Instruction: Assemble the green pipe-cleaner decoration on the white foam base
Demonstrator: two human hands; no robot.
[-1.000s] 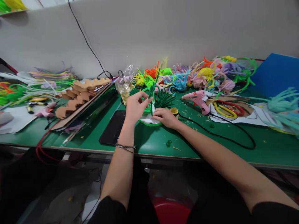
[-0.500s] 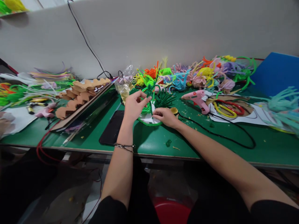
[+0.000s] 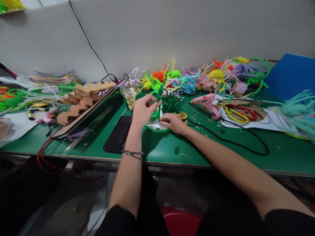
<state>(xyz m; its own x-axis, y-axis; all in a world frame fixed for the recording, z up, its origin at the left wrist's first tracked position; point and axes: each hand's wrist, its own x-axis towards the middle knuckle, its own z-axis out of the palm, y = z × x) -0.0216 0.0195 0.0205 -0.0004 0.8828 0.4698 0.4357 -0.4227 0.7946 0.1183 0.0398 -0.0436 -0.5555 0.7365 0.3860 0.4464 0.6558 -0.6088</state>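
2 bare hands here, close together. Left hand has thumb and forefinger pinched, looks like on the stem, though the fingers partly hide it. Right hand is lower and a bit nearer, fingers bent, tips right by the stem's foot; can't tell if they're gripping it or just resting there.

Phone lies flat on the green table, near and left, just beside the left wrist. The white base with its green rim sits between the hands, and the stem's long axis runs up from it, roughly upright. So the stem is right of the left hand and left of the right hand: left is nearer the upper part, right is nearer the foot.

The dark green tuft is just right and farther back; can't tell if it's attached. Glue gun lies well right of the right hand, nozzle pointing left. Farther off there's a colourful pile, then the grey wall.
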